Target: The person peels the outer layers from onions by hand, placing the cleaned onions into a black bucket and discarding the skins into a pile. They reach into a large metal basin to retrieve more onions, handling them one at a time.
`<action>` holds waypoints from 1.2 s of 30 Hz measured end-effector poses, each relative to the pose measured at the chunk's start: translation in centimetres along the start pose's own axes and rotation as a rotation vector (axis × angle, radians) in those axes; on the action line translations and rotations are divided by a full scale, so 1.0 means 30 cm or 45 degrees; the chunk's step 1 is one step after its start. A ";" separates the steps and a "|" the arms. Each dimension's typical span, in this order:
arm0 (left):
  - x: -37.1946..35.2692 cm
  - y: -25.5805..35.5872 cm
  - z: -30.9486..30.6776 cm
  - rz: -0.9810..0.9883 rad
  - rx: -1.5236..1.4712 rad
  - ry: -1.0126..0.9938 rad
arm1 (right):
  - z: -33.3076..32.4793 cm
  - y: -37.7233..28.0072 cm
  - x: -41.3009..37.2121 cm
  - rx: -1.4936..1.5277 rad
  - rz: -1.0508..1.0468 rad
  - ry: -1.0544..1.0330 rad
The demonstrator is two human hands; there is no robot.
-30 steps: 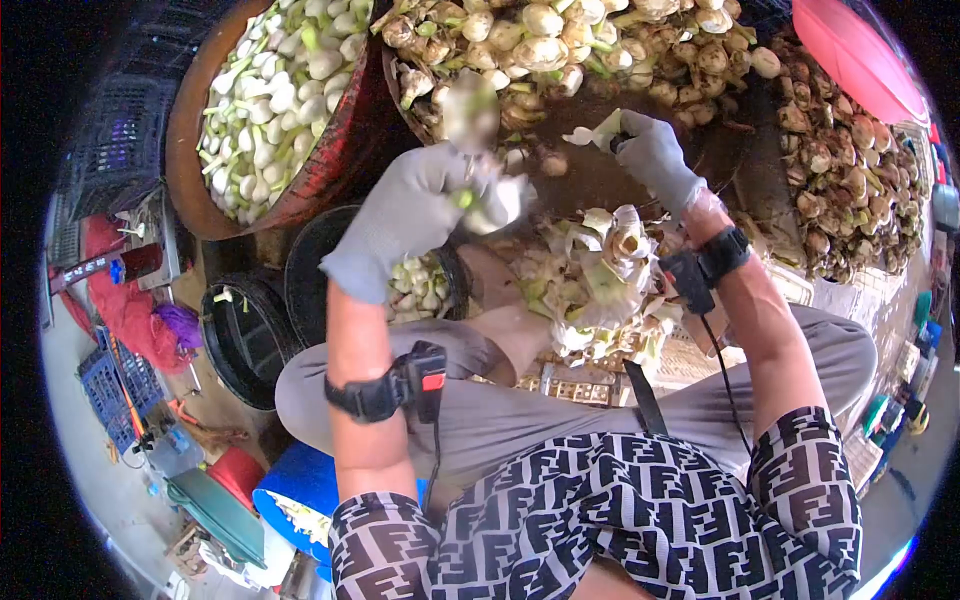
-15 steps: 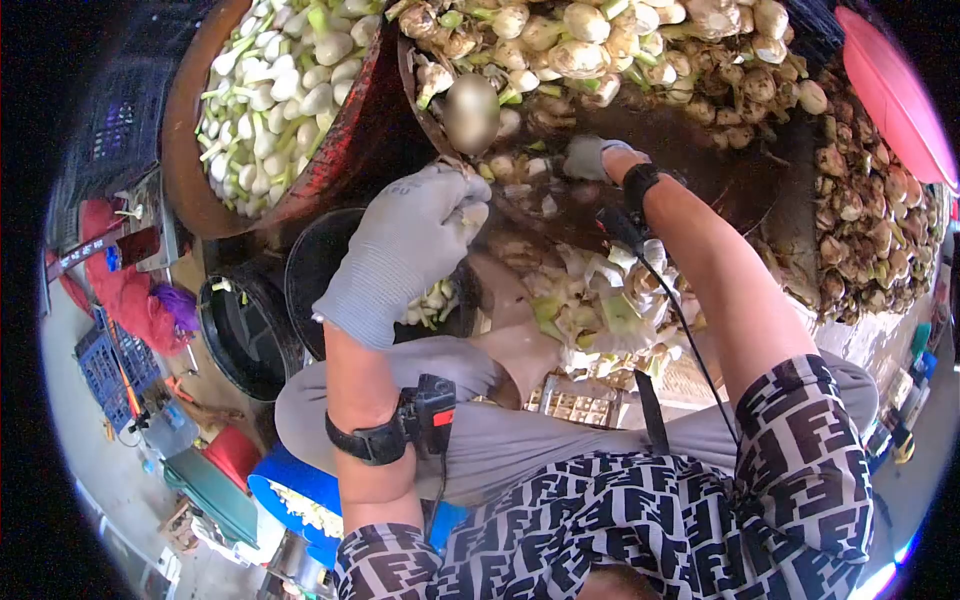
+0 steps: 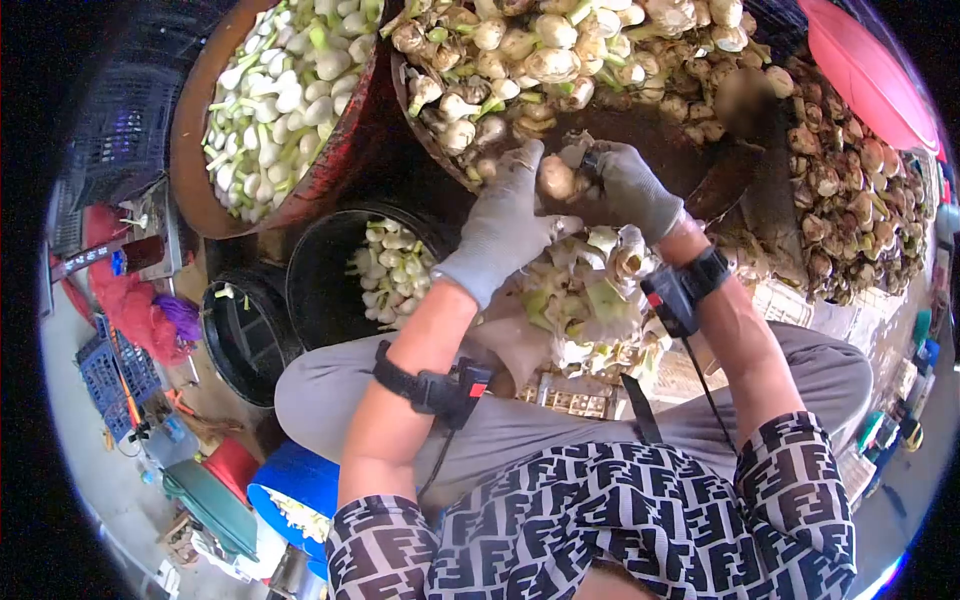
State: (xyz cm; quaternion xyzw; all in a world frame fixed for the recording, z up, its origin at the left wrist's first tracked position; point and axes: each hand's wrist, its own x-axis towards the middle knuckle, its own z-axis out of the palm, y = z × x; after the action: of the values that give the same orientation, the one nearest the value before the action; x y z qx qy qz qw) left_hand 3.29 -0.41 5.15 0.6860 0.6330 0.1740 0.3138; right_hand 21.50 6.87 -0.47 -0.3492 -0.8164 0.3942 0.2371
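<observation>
Both of my hands wear grey gloves and are close together over the near part of a dark pan (image 3: 640,130). A pale round bulb (image 3: 557,178) lies between them. My left hand (image 3: 507,215) is spread, thumb and fingers apart, on the bulb's left side. My right hand (image 3: 632,188) has its fingers curled at the bulb's right side, with small peel-like pieces at the fingertips; what it grips I cannot make out. Just below the hands is a heap of pale peelings and leaves (image 3: 600,300). Unpeeled bulbs (image 3: 555,62) are piled in the pan's far part.
A large tub (image 3: 190,130) of clean white bulbs stands at the upper left. Below it a black bucket (image 3: 300,270) holds peeled bulbs, beside another black bucket (image 3: 215,350). Brown bulbs (image 3: 850,200) are heaped at the right, near a pink basin (image 3: 880,75).
My left hand has moved right and opened out. My right hand has come back towards me, beside it. The bulb now shows between them, and more of the black bucket's contents is visible.
</observation>
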 end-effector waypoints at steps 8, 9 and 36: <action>-0.005 -0.026 0.012 0.175 -0.162 0.077 | -0.017 -0.113 -0.060 0.154 0.008 0.060; -0.007 -0.023 0.014 0.213 -0.171 0.088 | -0.029 -0.137 -0.063 0.147 0.008 0.047; -0.024 -0.016 -0.070 -0.722 -1.720 -0.224 | 0.026 -0.237 -0.055 1.219 0.655 0.168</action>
State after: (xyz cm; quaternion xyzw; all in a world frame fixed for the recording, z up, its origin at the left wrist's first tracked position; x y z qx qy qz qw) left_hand 1.50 -0.68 6.52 0.1647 0.5133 0.3824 0.7505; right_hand 19.32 2.09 4.65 -0.4147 -0.4174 0.7441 0.3163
